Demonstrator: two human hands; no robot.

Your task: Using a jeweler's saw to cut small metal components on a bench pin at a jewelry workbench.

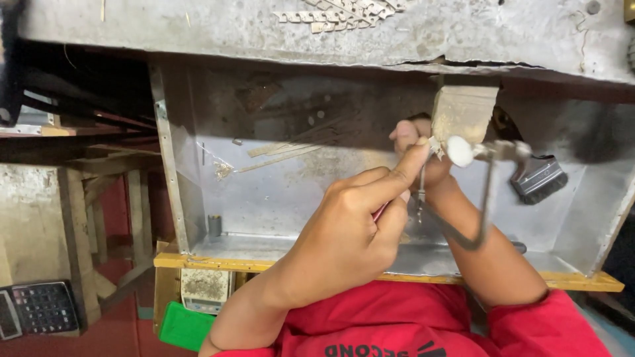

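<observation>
Left hand [350,231] is seen closed in a pinch-and-fist grip: index finger extended up-right toward the wooden bench peg [462,112], other fingers curled around a thin red-handled tool [381,211], of which only a short reddish length is visible between the fingers. Right hand [423,155] is closed on a small workpiece [436,149] held against the underside of the peg; the piece is too small and too covered for its shape to be told. A jeweller's saw frame [486,198] is seen just beside the hands: white knob near the peg, thin blade [421,188] running near-vertical, long axis top to bottom, dark frame curving down and back under the right wrist. Which hand carries the frame cannot be told. All of this is located over a sheet-metal catch tray [278,198] under the bench top [264,30]. Inside the tray, a flat brush [539,178] lies at right, thin strips [284,153] at the back wall. A calculator [43,307] lies well apart at lower left.
</observation>
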